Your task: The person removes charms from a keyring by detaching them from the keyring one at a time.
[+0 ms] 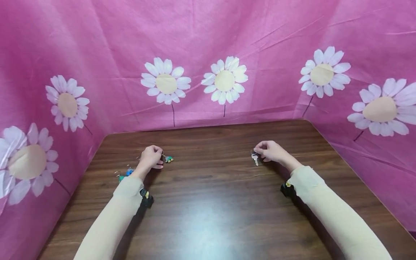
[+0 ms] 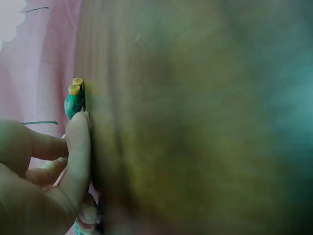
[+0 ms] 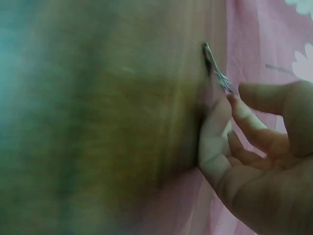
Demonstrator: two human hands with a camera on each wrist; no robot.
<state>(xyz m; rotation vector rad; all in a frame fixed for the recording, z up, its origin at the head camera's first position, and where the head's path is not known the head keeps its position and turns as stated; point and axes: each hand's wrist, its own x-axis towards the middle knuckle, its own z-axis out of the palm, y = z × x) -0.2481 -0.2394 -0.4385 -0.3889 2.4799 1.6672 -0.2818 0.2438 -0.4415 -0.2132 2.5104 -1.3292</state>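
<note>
At the back left of the table, my left hand (image 1: pixel 150 159) pinches the ring end of a keychain. Its green and yellow charm (image 1: pixel 169 159) sticks out past the fingertips towards the middle. In the left wrist view the charm (image 2: pixel 74 100) lies low by the tabletop, just beyond the fingers, and the ring is mostly hidden. Across the table, my right hand (image 1: pixel 271 151) pinches the ring end of a silver key (image 1: pixel 255 159). The key's blade points towards the front. Seen from the right wrist, the key (image 3: pixel 215 68) tilts between fingertips and tabletop.
Left of my left forearm lie a blue keychain (image 1: pixel 129 172) and a green keychain (image 1: pixel 121 177), partly behind the sleeve. The wooden table (image 1: pixel 208 202) meets a pink flowered curtain (image 1: pixel 253 39) at its back and sides. Black devices (image 1: pixel 147 198) are strapped under both wrists.
</note>
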